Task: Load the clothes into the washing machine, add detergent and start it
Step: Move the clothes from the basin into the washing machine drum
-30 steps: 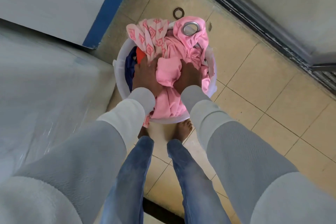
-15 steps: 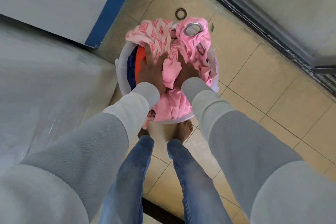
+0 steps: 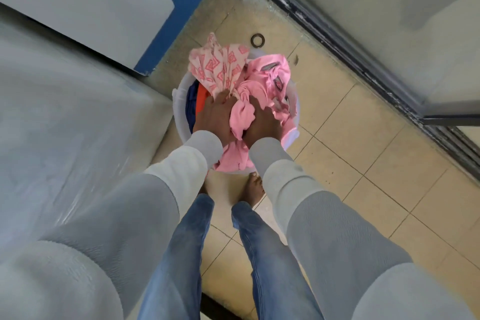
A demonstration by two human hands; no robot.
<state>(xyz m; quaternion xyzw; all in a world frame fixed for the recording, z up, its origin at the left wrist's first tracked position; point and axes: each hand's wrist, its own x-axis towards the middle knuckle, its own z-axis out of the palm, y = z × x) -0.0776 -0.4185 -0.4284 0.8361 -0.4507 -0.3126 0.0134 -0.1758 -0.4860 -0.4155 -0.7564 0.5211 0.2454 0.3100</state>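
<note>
A white plastic basket (image 3: 178, 112) stands on the tiled floor in front of my feet, heaped with clothes. On top lies a plain pink cloth (image 3: 267, 80) with metal eyelets and a pale cloth with a pink diamond pattern (image 3: 218, 65). Blue and orange garments (image 3: 196, 101) show at the basket's left side. My left hand (image 3: 214, 117) grips the patterned cloth where it bunches. My right hand (image 3: 262, 125) is sunk into the pink cloth, fingers closed on it. A knot of pink fabric sits between both hands.
A large plastic-wrapped white appliance (image 3: 65, 112) fills the left side. Behind it is a white panel with a blue edge (image 3: 166, 23). A dark sliding-door track (image 3: 363, 60) runs along the right. A small dark ring (image 3: 257, 40) lies on the floor beyond the basket.
Both hands have gathered the cloths tighter and lifted them a little; the patterned cloth now stands up higher. The big eyelet that faced up has turned out of sight.
</note>
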